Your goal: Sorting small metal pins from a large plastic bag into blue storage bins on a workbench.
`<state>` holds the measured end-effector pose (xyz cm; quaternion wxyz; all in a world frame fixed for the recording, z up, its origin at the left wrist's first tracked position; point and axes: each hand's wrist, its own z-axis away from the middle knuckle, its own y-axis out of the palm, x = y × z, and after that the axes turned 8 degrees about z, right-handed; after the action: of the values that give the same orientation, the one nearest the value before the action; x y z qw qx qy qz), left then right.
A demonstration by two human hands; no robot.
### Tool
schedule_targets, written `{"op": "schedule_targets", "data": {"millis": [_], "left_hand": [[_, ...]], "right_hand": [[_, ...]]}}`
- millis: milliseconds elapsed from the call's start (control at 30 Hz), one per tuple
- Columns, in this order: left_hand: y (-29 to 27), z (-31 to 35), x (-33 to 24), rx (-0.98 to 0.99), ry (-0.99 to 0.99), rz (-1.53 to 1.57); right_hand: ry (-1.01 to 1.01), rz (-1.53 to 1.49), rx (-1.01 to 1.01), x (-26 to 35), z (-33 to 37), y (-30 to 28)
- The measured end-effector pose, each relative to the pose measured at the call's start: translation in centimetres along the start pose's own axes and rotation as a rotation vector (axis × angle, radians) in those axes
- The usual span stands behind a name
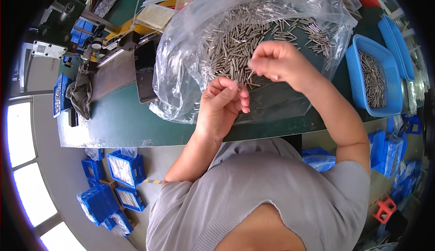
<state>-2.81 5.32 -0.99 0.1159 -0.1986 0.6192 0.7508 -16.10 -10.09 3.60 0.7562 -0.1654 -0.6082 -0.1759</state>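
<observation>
Many small metal pins (238,40) lie heaped on a large clear plastic bag (181,65) spread over the green table. Over the near edge of the heap, my left hand (222,103) is closed, thumb pressed to the forefinger; a tiny bit of metal seems to show at the tips, too small to name. My right hand (281,65) hovers just above and to the right of it, thumb and forefinger pinched together. A thin metal pin appears to point down from the right fingertips. The two hands are close but do not touch.
On the right stands a blue plastic basket (394,94) with more pins, beside another blue basket (396,47). A dark metal fixture (68,10) occupies the left, near a black tray (146,69) and a dark cloth (80,94). Blue crates (124,167) sit on the floor.
</observation>
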Motion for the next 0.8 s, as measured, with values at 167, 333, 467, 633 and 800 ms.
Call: {"op": "schedule_targets", "data": {"millis": [167, 333, 467, 633, 800], "left_hand": [[-0.1, -0.1, 0.0, 0.024, 0.004, 0.029], [0.1, 0.1, -0.2, -0.011, -0.005, 0.071], [0.3, 0.0, -0.2, -0.02, -0.021, 0.053], [-0.1, 0.0, -0.1, 0.011, -0.007, 0.021], [0.6, 0.1, 0.0, -0.004, -0.016, 0.016]], "right_hand": [[0.037, -0.328, 0.028, -0.2, -0.6, -2.1], [-0.148, 0.855, 0.094, 0.4, 0.5, -0.7], [-0.31, 1.06, 0.012, -1.3, 0.6, -0.1], [-0.375, 1.09, -0.017, -1.3, 0.4, -0.4], [-0.368, 0.916, 0.004, -1.1, 0.2, -1.1]]}}
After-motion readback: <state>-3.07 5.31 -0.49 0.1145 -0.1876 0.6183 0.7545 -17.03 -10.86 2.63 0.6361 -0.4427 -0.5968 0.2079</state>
